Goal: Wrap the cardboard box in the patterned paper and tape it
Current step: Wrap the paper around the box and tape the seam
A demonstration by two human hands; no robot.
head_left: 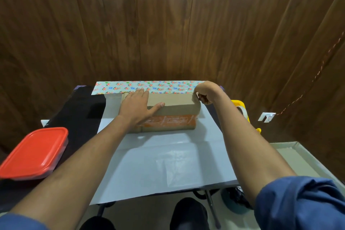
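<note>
A brown cardboard box (173,112), long and rectangular with an orange printed band on its near side, lies toward the far edge of the bench (291,157) on a big sheet of paper (164,160) spread white side up, smooth and a little glossy. The far edge of the sheet is folded up over the box's far top edge, showing a strip of pale floral print. The left hand (139,106) lies flat on the box top, fingers straight, fingertips touching the floral strip. The right hand (204,92) is curled at the box's far right corner, pinching the paper there. A clear tub with a rounded red lid (34,153) sits at the left on dark cloth (78,112). A tape roll (242,111) in a yellow holder stands just right of the right forearm.
</note>
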